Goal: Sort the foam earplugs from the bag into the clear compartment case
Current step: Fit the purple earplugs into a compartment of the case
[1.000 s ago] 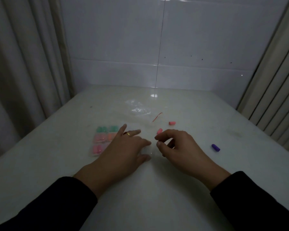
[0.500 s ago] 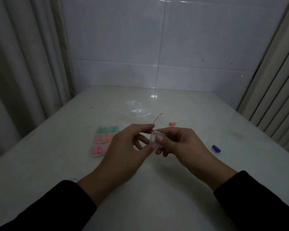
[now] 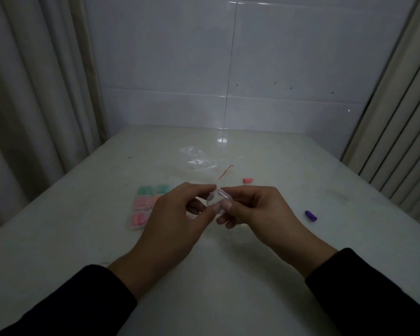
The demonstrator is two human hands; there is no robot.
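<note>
Hands meet above the white table point(image 3: 228, 275): left hand point(image 3: 172, 219) and right hand point(image 3: 260, 212) both pinch one small clear case point(image 3: 216, 198). Filled clear cases point(image 3: 144, 204) lie left; a purple earplug point(image 3: 310, 215) lies right.

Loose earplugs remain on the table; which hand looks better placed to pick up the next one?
Probably the right hand: the orange earplug and purple earplug both lie on its side, while the left hand can keep holding the small clear case.
</note>
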